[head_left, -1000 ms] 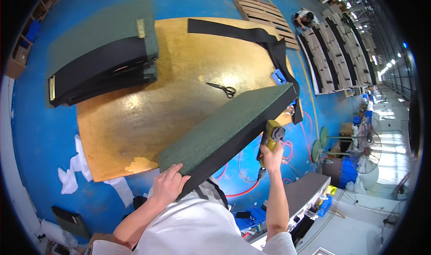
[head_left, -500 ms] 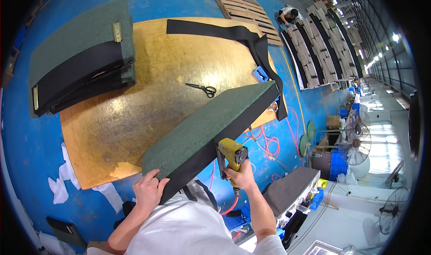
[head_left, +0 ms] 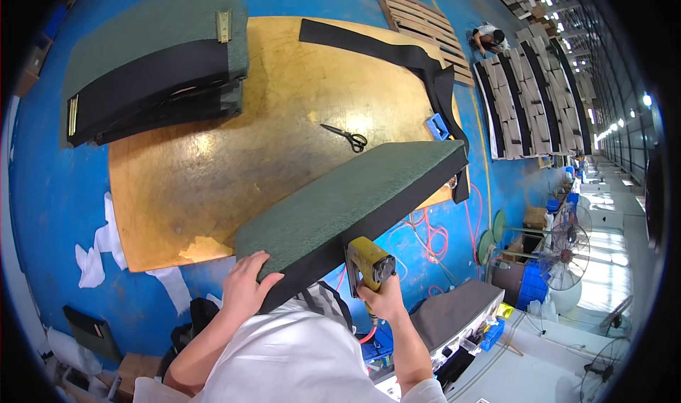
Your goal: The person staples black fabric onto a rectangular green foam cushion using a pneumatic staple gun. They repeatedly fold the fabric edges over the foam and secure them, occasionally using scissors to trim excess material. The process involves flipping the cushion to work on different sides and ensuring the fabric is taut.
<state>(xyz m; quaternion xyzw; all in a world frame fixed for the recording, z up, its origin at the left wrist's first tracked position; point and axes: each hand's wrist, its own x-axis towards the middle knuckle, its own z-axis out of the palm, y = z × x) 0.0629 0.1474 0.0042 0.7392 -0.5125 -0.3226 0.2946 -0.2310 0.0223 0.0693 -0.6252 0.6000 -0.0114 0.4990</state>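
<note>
A long panel padded in green fabric with a black side band (head_left: 386, 208) lies slantwise at the near edge of the table. My left hand (head_left: 248, 284) grips its near left corner, fingers on the green top and thumb against the black side. In my right hand (head_left: 383, 296) is a yellow air staple gun (head_left: 370, 260), its nose at the black band, around the middle of the panel's near side. Whether it touches the fabric I cannot tell. A red hose (head_left: 369, 334) runs from the gun's handle. Black scissors (head_left: 347, 137) lie beyond the panel.
Stacked green and black panels (head_left: 149, 84) fill the far left of the worn wooden table (head_left: 177, 211). Black fabric strip (head_left: 355, 42) trails along its far right, beside a blue box (head_left: 437, 126). Red hose coils (head_left: 429, 243) cross the floor. Another person (head_left: 488, 39) crouches by stacked panels.
The whole view has shifted and turned slightly, moving the table and panel rightward in the picture. Both hands keep their holds, and the staple gun stays at the panel's black side.
</note>
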